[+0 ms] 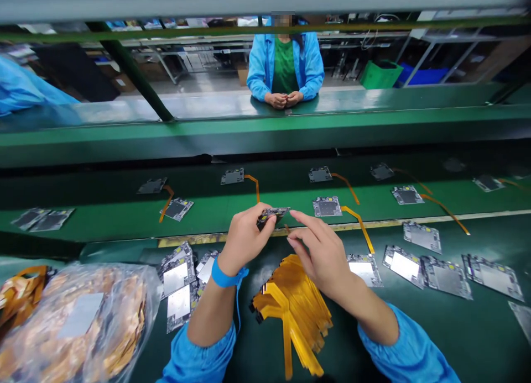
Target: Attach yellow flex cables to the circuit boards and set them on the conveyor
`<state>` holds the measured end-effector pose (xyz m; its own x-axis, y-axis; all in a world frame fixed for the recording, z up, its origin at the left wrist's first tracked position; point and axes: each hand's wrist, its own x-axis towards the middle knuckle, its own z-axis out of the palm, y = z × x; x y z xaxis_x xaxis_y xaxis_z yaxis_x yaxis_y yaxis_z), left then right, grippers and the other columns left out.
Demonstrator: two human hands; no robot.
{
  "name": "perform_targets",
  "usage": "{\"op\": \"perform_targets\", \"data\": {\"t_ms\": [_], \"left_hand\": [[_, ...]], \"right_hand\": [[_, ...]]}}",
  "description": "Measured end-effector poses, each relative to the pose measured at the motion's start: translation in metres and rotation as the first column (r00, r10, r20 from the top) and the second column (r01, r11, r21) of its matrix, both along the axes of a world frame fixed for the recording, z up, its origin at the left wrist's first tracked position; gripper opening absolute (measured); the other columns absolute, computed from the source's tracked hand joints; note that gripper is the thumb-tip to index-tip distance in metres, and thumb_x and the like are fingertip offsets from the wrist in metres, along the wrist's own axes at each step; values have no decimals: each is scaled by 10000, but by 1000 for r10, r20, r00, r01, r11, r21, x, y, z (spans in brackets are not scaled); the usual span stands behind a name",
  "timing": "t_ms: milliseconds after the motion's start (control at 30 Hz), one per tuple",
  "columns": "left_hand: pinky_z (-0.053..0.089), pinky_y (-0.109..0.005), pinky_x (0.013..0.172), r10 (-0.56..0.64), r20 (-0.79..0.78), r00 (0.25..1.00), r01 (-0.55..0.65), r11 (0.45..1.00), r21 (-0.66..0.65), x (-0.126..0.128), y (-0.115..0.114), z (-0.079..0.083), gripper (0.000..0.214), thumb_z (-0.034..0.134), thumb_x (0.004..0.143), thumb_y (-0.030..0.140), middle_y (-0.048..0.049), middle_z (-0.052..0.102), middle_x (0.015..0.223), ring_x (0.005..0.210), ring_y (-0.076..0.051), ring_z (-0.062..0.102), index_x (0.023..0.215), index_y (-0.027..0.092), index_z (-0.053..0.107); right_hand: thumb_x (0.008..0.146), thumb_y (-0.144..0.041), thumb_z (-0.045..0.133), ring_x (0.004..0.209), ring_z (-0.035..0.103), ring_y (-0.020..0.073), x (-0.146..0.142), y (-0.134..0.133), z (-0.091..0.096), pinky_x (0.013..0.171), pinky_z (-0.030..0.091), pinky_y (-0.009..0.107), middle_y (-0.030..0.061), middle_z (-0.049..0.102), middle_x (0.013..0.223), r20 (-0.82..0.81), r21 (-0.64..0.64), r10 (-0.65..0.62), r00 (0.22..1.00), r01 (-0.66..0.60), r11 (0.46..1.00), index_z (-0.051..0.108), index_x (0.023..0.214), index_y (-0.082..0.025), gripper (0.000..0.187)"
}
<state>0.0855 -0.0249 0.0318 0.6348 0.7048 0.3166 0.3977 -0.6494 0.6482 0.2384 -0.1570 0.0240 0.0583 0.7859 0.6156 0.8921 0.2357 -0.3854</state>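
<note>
My left hand, with a blue wrist strap, pinches a small circuit board and holds it up over the near edge of the green belt. My right hand is just right of the board, fingers stretched toward it; a thin orange strip shows under the fingertips, and I cannot tell whether the hand grips it. Below both hands a pile of orange flex cables lies on the dark green bench. A stack of boards with silver shields sits left of my left forearm.
Several boards with orange cables attached lie on the green conveyor belt. A row of shielded boards rests on the bench at right. A clear bag of orange cables fills the lower left. A person in a blue coat stands across the line.
</note>
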Motion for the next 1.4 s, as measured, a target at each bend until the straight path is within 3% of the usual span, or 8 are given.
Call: {"op": "perform_targets", "data": {"t_ms": [300, 633, 767, 867, 967, 1100, 1400], "left_hand": [[465, -262, 662, -47, -23, 999, 47, 998, 29, 4, -8, 3, 138, 530, 977, 265, -22, 740, 830, 727, -173, 685, 935, 200, 643], [471, -258, 676, -28, 7, 1000, 28, 1000, -6, 5, -7, 1, 132, 548, 971, 275, -13, 743, 825, 739, -171, 691, 926, 206, 652], [464, -248, 641, 76, 55, 996, -76, 997, 3, 5, -6, 3, 150, 557, 962, 301, -3, 710, 756, 664, -157, 658, 886, 197, 634], [469, -249, 658, 116, 74, 990, -118, 993, 16, 2, -5, 5, 155, 558, 961, 315, -9, 716, 772, 682, -160, 656, 902, 194, 635], [473, -253, 683, 69, 55, 996, -68, 998, -12, 0, -4, 7, 158, 563, 961, 319, -19, 727, 815, 722, -164, 662, 929, 191, 652], [458, -253, 663, -20, 17, 1000, 21, 994, -108, 1, -6, 9, 187, 565, 958, 328, -23, 721, 807, 723, -164, 648, 874, 187, 655], [350, -236, 561, -175, -68, 982, 155, 960, -232, 3, -8, 16, 216, 579, 918, 300, 35, 529, 644, 600, -120, 482, 735, 187, 551]], "right_hand": [[1024, -162, 518, 1097, 711, 267, -3, 2, -4, 909, 587, 418, 140, 702, 1340, 75, 4, -2, 997, 2, 1000, 668, 922, -192, 184], [1020, -148, 507, 1063, 727, 274, -19, -1, -12, 859, 589, 398, 239, 635, 1409, 143, 18, -8, 990, 5, 1000, 674, 876, -167, 221], [1024, -156, 513, 1085, 730, 243, -30, -4, -20, 993, 558, 399, 151, 757, 1224, 76, -47, 112, 991, -108, 993, 676, 923, -180, 194], [1035, -168, 503, 1017, 745, 217, -29, -6, -18, 937, 575, 359, 103, 785, 1120, -13, -76, 173, 985, -174, 982, 666, 963, -190, 180], [1043, -192, 508, 854, 741, 185, -15, -8, -8, 788, 580, 303, 54, 776, 932, -177, -94, 141, 974, -159, 983, 657, 996, -203, 157], [1042, -203, 518, 834, 699, 176, 11, -6, 7, 769, 554, 302, 51, 733, 930, -320, -91, 81, 944, -115, 989, 658, 1035, -212, 141], [1017, -211, 591, 829, 689, 167, 31, 1, 4, 749, 554, 284, 43, 721, 924, -369, -80, 57, 928, -93, 992, 697, 1105, -201, 138]]}}
